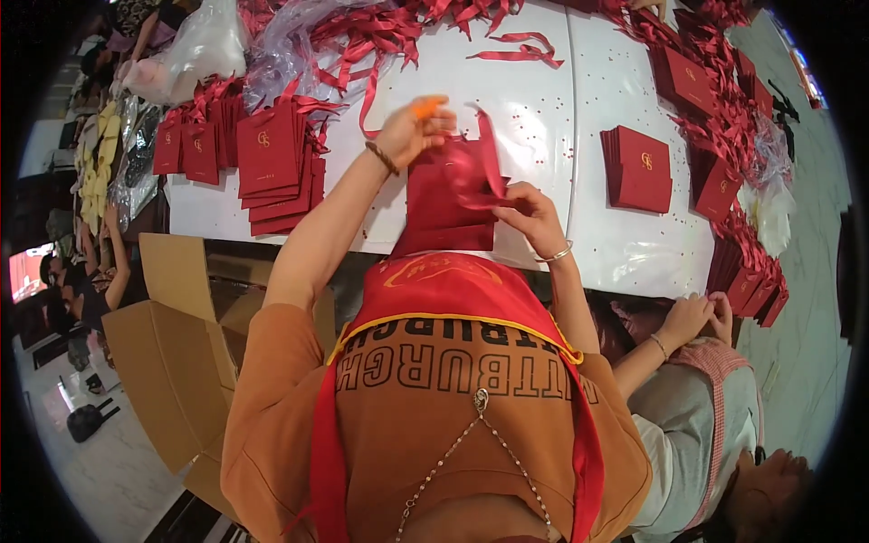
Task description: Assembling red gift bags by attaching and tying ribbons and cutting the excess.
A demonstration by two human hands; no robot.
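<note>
A dark red paper gift bag (444, 204) lies flat at the table's near edge, in front of my body. Above its right side a red ribbon (490, 154) loops up, partly blurred by motion. Thumb and fingers of my right hand (534, 217) pinch the ribbon at the bag's right edge. Over the bag's upper left, my left hand (412, 131) is raised with its fingers loosely bent and apart. Something orange (428, 107) covers one of its fingers. I see nothing held in that hand.
Stacked red gift bags (270, 163) stand to the left, another stack (638, 170) to the right. Loose red ribbons (371, 32) pile at the back. An open cardboard box (176, 362) is below left. A co-worker's hands (697, 317) rest near the right table edge.
</note>
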